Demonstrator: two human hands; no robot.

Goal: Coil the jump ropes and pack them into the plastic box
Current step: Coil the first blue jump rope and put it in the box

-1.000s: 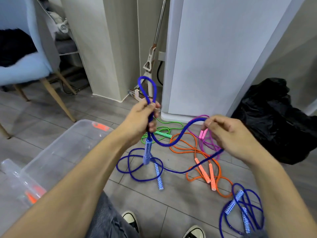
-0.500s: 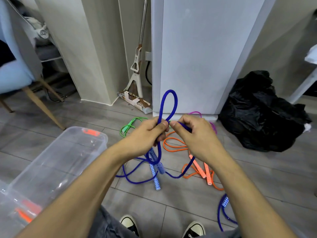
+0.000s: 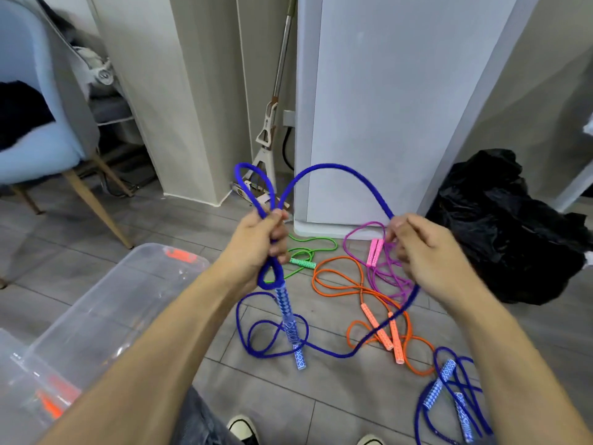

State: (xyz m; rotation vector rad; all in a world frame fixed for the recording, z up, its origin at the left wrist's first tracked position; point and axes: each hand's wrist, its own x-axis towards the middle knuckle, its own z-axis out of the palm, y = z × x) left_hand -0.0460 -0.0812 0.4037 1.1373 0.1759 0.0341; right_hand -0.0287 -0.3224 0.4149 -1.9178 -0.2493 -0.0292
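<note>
A blue jump rope [image 3: 333, 168] arches between my hands. My left hand [image 3: 260, 242] grips a bunch of its loops, and one patterned blue handle [image 3: 287, 308] hangs below the fist. My right hand [image 3: 423, 245] pinches the rope farther along; the rest trails down to a loose coil on the floor. The clear plastic box [image 3: 106, 303] with orange latches sits at lower left, beside my left forearm. Green [image 3: 308, 252], orange [image 3: 362, 290] and pink [image 3: 375, 252] ropes lie uncoiled on the floor ahead. A second blue rope [image 3: 449, 396] lies at lower right.
A white cabinet [image 3: 385, 107] stands straight ahead with a mop [image 3: 272, 123] leaning beside it. A black plastic bag [image 3: 507, 226] is heaped on the right. A light blue chair [image 3: 41, 123] with wooden legs stands at left. My shoes [image 3: 244, 428] show at the bottom edge.
My hands were together half a second ago. My right hand has since slid out to the right along the blue rope, drawing a new arch of rope between the hands.
</note>
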